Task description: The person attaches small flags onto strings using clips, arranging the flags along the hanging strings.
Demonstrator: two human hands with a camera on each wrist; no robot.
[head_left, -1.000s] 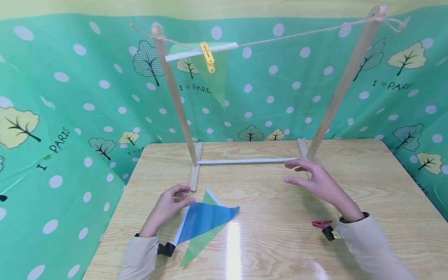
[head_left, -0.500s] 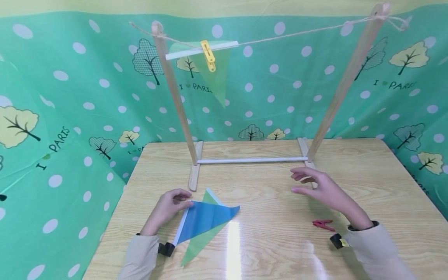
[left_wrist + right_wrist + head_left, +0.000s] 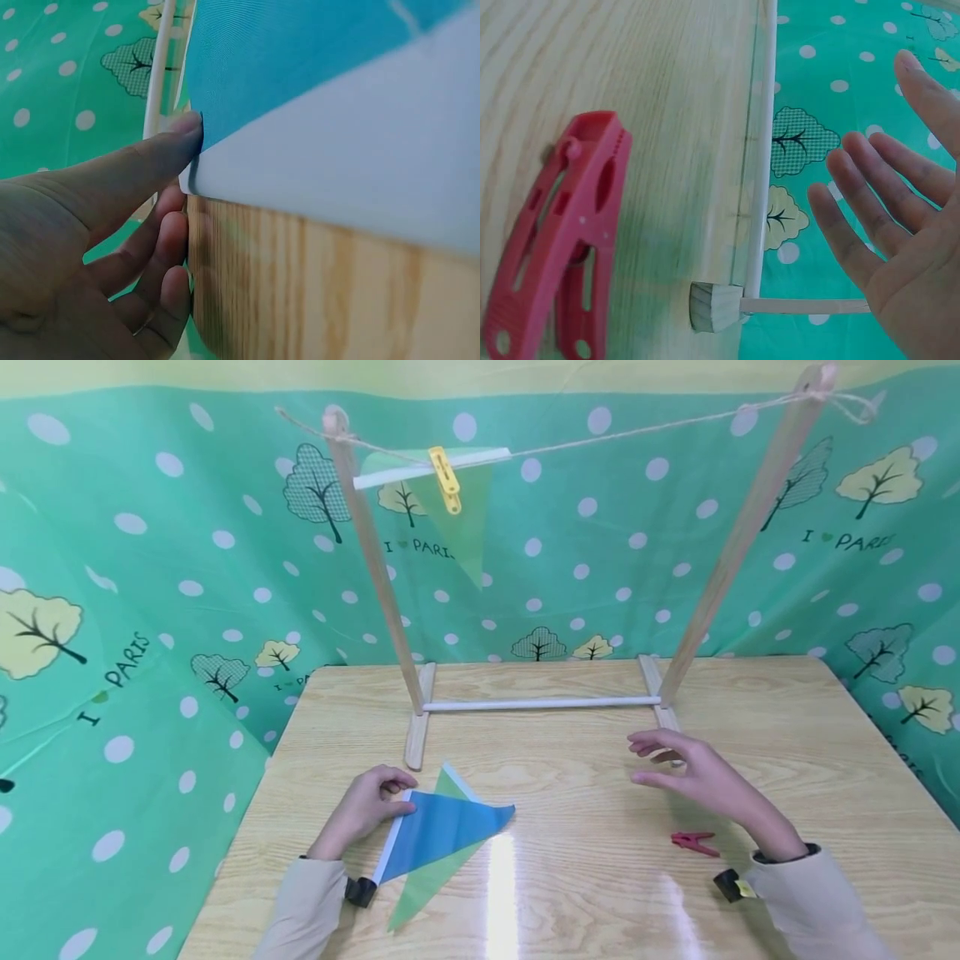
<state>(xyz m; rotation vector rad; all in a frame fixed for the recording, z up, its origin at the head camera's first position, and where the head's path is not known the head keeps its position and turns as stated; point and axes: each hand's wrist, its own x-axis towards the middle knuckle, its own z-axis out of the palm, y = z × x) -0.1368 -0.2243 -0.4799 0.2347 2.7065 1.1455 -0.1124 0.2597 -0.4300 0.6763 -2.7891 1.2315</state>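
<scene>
In the head view my left hand point(image 3: 367, 806) is at the upper left corner of a blue pennant flag point(image 3: 442, 831) with a white edge strip. The left wrist view shows the thumb point(image 3: 176, 135) on that white-edged corner and curled fingers right beside it; the hand pinches the corner. Part of a green pennant flag point(image 3: 427, 889) lies hidden beneath the blue one. My right hand point(image 3: 701, 772) hovers over the table with loosely bent fingers, holding nothing. Closer to me than this hand, a red clothespin point(image 3: 695, 842) lies on the table.
A wooden frame with a left post point(image 3: 378, 577) and a right post point(image 3: 738, 556) stands at the back. Between the post tops runs a string point(image 3: 630, 435). A yellow clothespin point(image 3: 446, 481) holds another green pennant flag point(image 3: 468, 539) on it. A white rod point(image 3: 540, 703) joins the bases.
My right hand has drawn back from the frame's right base, toward me and slightly right. My left hand has shifted slightly and its thumb now lies over the blue flag's corner.
</scene>
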